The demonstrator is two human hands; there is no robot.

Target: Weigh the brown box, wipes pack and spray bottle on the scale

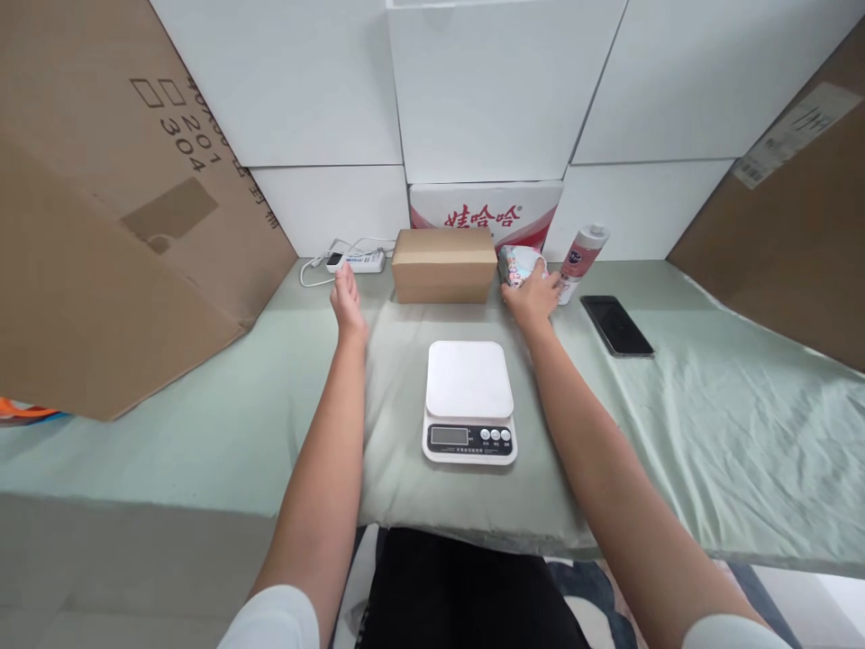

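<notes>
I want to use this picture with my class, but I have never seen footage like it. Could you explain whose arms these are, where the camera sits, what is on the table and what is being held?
The camera is worn on a person's head and looks down at their own bare arms. On the green cloth stand a white kitchen scale, a brown cardboard box, a pink tube, a black phone and a white power strip. The right hand rests on a small colourful packet beside the box. The left hand is open, holding nothing, near the power strip.
</notes>
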